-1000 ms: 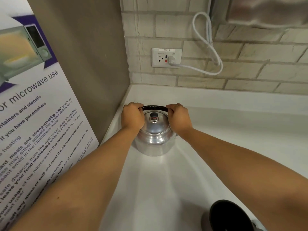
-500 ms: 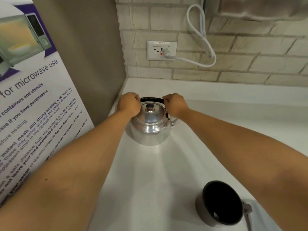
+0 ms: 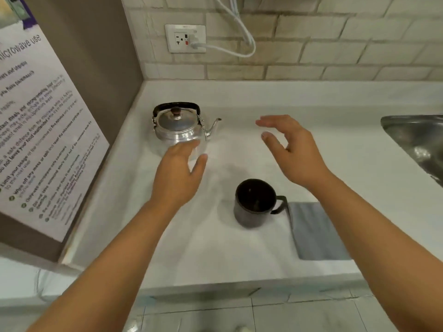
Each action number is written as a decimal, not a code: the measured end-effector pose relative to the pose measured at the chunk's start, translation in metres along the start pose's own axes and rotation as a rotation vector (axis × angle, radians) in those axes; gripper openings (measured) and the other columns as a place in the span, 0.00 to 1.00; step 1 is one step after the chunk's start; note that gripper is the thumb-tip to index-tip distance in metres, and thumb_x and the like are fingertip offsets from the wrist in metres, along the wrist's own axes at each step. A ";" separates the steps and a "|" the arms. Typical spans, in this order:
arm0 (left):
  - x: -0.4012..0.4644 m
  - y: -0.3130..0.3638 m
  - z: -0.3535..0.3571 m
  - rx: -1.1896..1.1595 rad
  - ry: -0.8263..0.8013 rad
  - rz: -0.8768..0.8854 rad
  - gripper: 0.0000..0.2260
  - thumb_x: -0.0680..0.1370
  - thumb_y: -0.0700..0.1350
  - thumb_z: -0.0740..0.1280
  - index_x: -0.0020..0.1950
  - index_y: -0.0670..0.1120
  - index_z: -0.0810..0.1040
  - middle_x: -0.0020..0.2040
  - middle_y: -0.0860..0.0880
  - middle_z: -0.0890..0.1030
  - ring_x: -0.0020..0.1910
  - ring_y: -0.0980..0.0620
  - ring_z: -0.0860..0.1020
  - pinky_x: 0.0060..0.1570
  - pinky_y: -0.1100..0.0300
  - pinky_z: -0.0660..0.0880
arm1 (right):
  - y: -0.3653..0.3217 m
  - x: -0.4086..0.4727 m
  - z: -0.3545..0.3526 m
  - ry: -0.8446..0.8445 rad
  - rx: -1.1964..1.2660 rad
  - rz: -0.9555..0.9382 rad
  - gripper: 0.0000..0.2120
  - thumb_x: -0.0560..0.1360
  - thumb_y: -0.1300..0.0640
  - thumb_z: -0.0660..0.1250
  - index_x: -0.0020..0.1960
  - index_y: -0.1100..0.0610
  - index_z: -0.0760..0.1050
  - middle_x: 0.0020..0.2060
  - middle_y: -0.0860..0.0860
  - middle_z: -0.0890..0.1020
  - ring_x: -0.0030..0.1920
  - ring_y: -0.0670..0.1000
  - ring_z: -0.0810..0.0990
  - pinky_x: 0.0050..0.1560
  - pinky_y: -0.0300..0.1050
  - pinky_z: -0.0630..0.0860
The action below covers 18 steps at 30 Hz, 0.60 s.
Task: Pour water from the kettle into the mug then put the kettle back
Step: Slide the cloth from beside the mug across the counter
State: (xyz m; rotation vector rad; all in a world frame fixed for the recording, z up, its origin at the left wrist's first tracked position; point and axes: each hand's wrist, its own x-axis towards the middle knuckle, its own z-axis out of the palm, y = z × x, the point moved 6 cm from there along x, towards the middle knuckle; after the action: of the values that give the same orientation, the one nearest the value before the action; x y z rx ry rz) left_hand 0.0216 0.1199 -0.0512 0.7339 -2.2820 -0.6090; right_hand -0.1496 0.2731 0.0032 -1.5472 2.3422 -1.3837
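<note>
A shiny metal kettle (image 3: 178,127) with a black handle and a knobbed lid stands upright on the white counter (image 3: 239,248) near the back left corner, spout pointing right. A dark mug (image 3: 255,202) sits nearer the front, handle to the right; I cannot see what it holds. My left hand (image 3: 178,173) hovers open just in front of the kettle, covering its lower front edge. My right hand (image 3: 291,149) is open in the air to the right of the kettle and behind the mug, holding nothing.
A grey cloth (image 3: 316,231) lies just right of the mug. A steel sink (image 3: 417,142) is at the far right. A wall socket (image 3: 185,38) with a white cable sits on the brick wall. A microwave notice (image 3: 36,130) covers the left side panel.
Both hands have let go of the kettle handle and pulled back toward me, fingers now spread. The view has tilted down, showing the whole mug, the cloth and the counter's front edge.
</note>
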 end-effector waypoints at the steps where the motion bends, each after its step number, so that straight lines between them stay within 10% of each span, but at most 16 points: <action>1: -0.021 -0.007 0.010 0.043 -0.047 -0.032 0.18 0.79 0.48 0.65 0.67 0.44 0.74 0.64 0.44 0.78 0.64 0.46 0.73 0.62 0.60 0.66 | 0.019 -0.026 -0.015 0.065 -0.029 0.059 0.12 0.79 0.55 0.60 0.60 0.50 0.76 0.58 0.43 0.77 0.59 0.42 0.74 0.55 0.28 0.68; 5: -0.092 -0.040 0.050 0.236 -0.316 -0.135 0.25 0.81 0.54 0.56 0.75 0.44 0.62 0.76 0.44 0.64 0.75 0.46 0.61 0.75 0.52 0.51 | 0.102 -0.136 -0.031 0.047 -0.193 0.406 0.17 0.81 0.52 0.54 0.68 0.51 0.69 0.67 0.52 0.74 0.67 0.57 0.71 0.64 0.49 0.67; 11: -0.113 -0.056 0.067 0.380 -0.392 -0.119 0.28 0.81 0.59 0.47 0.77 0.46 0.54 0.79 0.47 0.55 0.78 0.50 0.51 0.74 0.52 0.42 | 0.143 -0.166 0.030 -0.442 -0.687 0.291 0.29 0.79 0.41 0.37 0.75 0.50 0.33 0.77 0.54 0.39 0.76 0.58 0.35 0.71 0.55 0.28; 18: -0.113 -0.057 0.065 0.388 -0.360 -0.136 0.28 0.81 0.60 0.48 0.77 0.47 0.56 0.78 0.49 0.56 0.77 0.53 0.52 0.74 0.54 0.44 | 0.149 -0.082 0.064 -0.542 -0.579 0.124 0.28 0.81 0.48 0.43 0.77 0.54 0.39 0.78 0.54 0.41 0.77 0.57 0.39 0.76 0.55 0.39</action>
State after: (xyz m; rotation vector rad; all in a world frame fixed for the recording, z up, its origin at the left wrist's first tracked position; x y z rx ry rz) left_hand 0.0660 0.1646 -0.1788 1.0398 -2.7427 -0.3833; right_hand -0.1886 0.3105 -0.1708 -1.5704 2.5021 -0.1941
